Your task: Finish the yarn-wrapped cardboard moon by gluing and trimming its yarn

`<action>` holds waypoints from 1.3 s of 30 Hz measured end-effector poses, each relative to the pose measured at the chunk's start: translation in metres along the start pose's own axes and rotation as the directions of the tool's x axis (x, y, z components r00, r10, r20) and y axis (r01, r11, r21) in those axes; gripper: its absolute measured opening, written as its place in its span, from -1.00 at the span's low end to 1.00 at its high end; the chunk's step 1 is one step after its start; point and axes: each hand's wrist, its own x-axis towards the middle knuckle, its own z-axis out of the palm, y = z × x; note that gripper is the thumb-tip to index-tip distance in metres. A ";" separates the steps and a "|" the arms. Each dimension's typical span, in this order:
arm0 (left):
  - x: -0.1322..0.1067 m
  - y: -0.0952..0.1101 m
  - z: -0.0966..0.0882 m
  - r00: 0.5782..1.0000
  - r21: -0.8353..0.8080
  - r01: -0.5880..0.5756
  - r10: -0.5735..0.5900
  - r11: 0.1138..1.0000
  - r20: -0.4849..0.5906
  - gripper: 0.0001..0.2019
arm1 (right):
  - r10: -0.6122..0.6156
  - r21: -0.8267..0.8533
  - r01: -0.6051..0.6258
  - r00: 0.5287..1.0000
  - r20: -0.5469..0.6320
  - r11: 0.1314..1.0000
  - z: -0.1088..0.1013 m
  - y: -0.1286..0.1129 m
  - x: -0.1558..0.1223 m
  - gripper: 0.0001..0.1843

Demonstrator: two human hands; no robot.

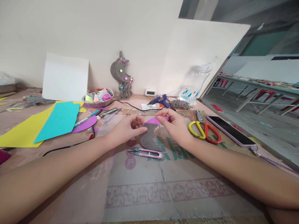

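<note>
Between my hands is a purple crescent [151,137], its lower part wound in grey yarn and its upper end bare purple. My left hand [130,127] pinches its left edge between thumb and fingers. At the upper right, my right hand [171,124] is closed on the bare purple tip, and a short loop of yarn hangs beside it. Just below the crescent lie pink thread snips [146,153], touched by neither hand. To the right of my right hand rest scissors [205,132] with one yellow and one red handle.
Behind my hands are a blue glue gun [160,100], a grey yarn bundle [179,104], a small clock [150,92] and a clear jar [192,85]. A finished grey moon ornament [120,71] hangs on the wall. Coloured sheets [58,119] lie left, a phone [230,130] right.
</note>
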 end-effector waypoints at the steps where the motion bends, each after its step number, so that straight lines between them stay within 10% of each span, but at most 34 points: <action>1: 0.000 0.000 0.000 1.000 -0.003 0.007 -0.007 1.000 0.001 -0.85 | 0.000 0.000 0.000 1.000 -0.001 1.000 0.000 0.000 0.000 -0.89; 39: 0.004 -0.013 0.002 1.000 -0.111 -0.028 0.028 0.993 -0.002 -0.60 | 0.028 -0.009 -0.028 0.999 0.015 1.000 -0.002 -0.003 0.001 -0.86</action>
